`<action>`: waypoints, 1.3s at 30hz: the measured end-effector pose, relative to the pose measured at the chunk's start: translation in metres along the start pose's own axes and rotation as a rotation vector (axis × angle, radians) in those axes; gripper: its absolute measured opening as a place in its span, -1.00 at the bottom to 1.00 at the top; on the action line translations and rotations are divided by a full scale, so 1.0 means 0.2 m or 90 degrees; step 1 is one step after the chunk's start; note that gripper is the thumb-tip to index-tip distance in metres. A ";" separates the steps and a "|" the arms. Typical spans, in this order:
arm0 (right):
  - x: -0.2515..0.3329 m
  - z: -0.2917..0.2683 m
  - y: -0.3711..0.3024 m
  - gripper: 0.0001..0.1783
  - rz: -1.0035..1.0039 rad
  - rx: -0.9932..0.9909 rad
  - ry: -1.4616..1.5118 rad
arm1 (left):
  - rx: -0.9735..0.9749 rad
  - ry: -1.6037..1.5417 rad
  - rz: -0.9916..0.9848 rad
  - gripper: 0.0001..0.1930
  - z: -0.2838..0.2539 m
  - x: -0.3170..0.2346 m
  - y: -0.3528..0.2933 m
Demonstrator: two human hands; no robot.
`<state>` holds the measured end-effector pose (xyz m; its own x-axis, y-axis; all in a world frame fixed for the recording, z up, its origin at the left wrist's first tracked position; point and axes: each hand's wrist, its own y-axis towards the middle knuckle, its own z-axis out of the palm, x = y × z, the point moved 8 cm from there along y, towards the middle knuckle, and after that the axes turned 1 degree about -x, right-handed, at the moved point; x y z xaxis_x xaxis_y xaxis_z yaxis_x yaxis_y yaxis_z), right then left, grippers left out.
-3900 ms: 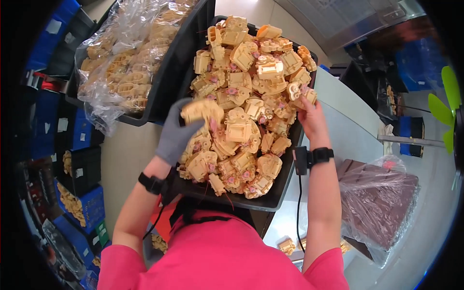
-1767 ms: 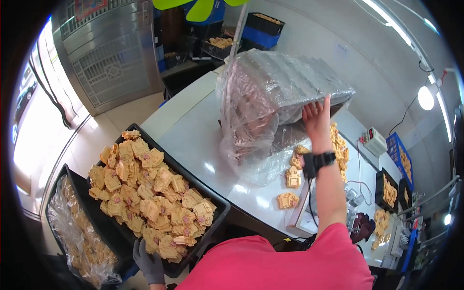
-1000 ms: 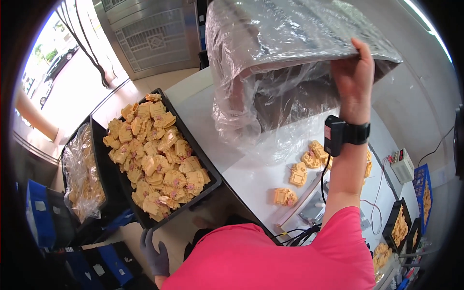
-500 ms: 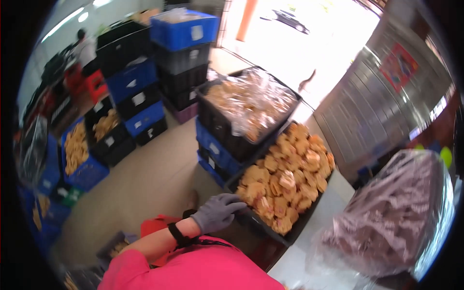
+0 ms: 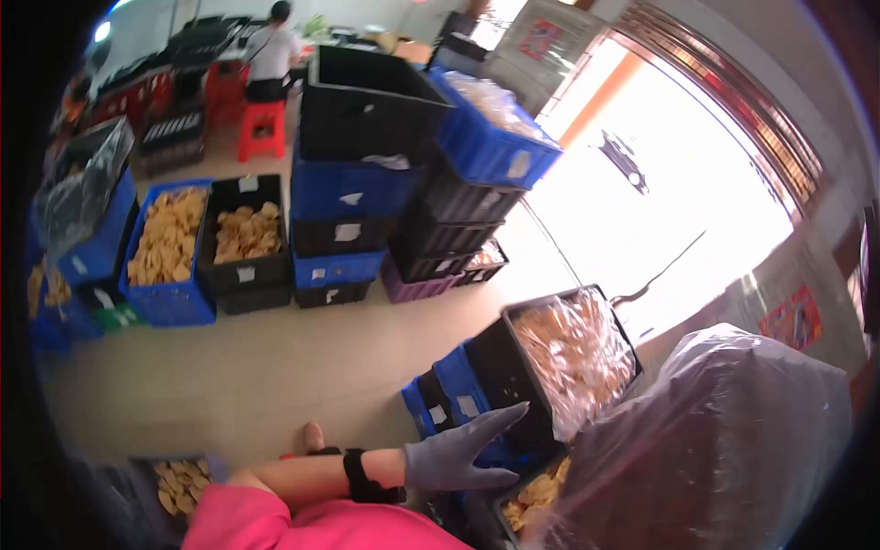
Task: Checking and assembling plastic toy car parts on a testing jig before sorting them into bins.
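My left hand [image 5: 454, 456], in a grey glove, reaches out to the right with its fingers apart and nothing in it. It is nearest to a stack of blue and black crates, whose top black crate [image 5: 513, 357] holds light-brown pieces under clear plastic film [image 5: 587, 357]. Just beyond the fingertips, more tan, flat, irregular pieces [image 5: 539, 500] lie in a lower crate, partly hidden by a bulky plastic-wrapped bundle [image 5: 706, 449] at the right. My right hand is out of sight.
Tall stacks of black crates [image 5: 367, 119] and blue crates [image 5: 495, 151] stand ahead. To their left are a blue crate [image 5: 170, 307] and a black crate [image 5: 243, 270] of tan pieces. A person [image 5: 272, 55] is by a red stool [image 5: 263, 128]. A bright doorway [image 5: 678, 220] opens at right.
The view has swung left and up. My left hand has come away from the edge of the crate of tan pieces, its fingers now spread. The wrapped bundle now covers most of that crate.
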<state>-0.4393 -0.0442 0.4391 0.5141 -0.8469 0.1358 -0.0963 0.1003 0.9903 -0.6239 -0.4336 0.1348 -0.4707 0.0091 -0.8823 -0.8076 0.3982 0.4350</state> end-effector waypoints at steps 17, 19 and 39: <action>1.28 3.05 0.14 -0.43 -0.314 0.368 0.351 | -0.327 -0.096 0.013 -0.54 -1.51 0.51 0.39; 1.13 3.17 0.23 -0.41 -0.364 0.377 0.419 | -0.214 -0.089 -0.094 -0.41 -1.57 0.57 0.49; 1.99 4.69 -0.06 -0.50 -0.338 0.702 0.320 | -0.071 0.070 0.162 -0.36 -2.69 0.74 0.65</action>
<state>-1.0335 -0.8731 0.4540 0.9390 -0.3428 -0.0266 -0.3015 -0.8582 0.4153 -0.9902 -0.8745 0.1578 -0.6940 -0.0060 -0.7200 -0.6897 0.2926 0.6624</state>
